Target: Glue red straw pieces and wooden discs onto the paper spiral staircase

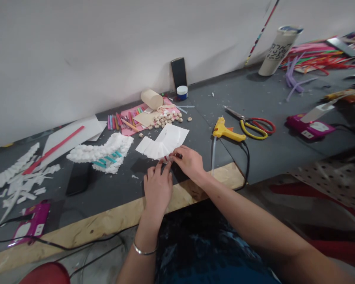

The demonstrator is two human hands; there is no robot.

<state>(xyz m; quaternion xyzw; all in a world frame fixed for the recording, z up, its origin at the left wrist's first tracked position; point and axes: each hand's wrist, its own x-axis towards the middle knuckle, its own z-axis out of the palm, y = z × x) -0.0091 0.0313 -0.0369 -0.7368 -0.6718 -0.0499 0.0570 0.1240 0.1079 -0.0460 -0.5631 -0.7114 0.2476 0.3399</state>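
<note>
Two hands, left [158, 187] and right [191, 161], met at a white paper fan

The paper fan [165, 141], made of overlapping flat strips, was at the near side of the grey table [201, 88], tilted, its strips spreading away from the person. The right thumb and forefinger had only a narrow gap between them and held the fan's near edge, beside a small red bit [166, 159]. The left hand lay palm down, its fingers slightly spread and their tips at that same edge; whether they pinched or merely touched it, I could not tell. A silver bangle [143, 251] circled the left wrist.

Just left of the fan sat a white, fluffy piece [97, 151] with teal sticks [114, 156] across it, and near that a dark flat phone [77, 179]. Behind the fan, small pale shells [167, 119] were scattered beside crayons [117, 121] and a cardboard tube [152, 99]. Farther back, a small blue-and-white jar [182, 92] stood in front of an upright phone [179, 73] leaning on the wall [106, 51].

To the right, a yellow glue gun [228, 131] lay next to scissors [258, 125] with red and yellow handles. Beyond them were a magenta device [309, 128] and a tilted white cup [275, 53] bearing handwriting. At the far left, a red strip [55, 150] crossed a white sheet [71, 134] near loose white scraps [23, 185].
</note>
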